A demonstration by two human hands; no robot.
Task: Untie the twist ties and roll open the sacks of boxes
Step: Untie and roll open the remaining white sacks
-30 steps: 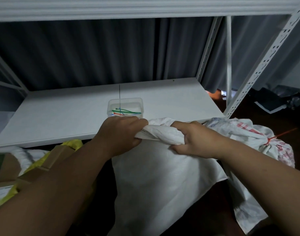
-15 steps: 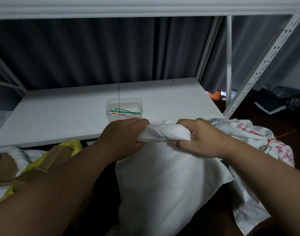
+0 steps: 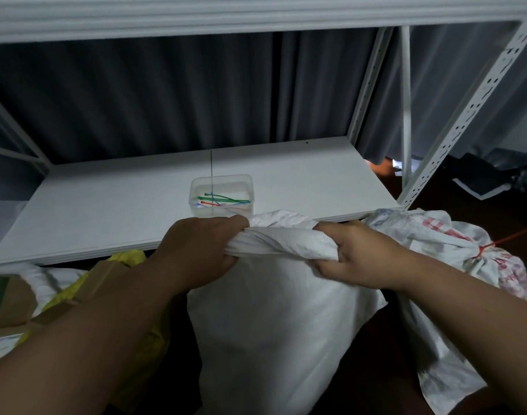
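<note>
At nine o'clock, under the shelf's front edge, a brown cardboard box (image 3: 7, 298) and a yellow sack (image 3: 127, 259) with taped cardboard showing lie heaped. The left hand (image 3: 196, 250) sits just left of centre, its fingers curled tight round the bunched top of the white sack (image 3: 274, 330). This sack stands in the middle, below the shelf edge, its rolled neck stretched level between both hands. At twelve o'clock the white shelf (image 3: 106, 205) carries a clear plastic tub (image 3: 221, 194) with loose green, red and blue ties (image 3: 223, 200) inside; the sack's top rises just in front of the tub and hides its near lower edge. The right hand (image 3: 361, 256) clamps the other end of the neck, fingers wrapped under the cloth. At three o'clock a second printed sack (image 3: 453, 244) lies just beside the right forearm, its neck cinched by a red tie (image 3: 485, 250). Red printing marks this sack but is too creased to read.
</note>
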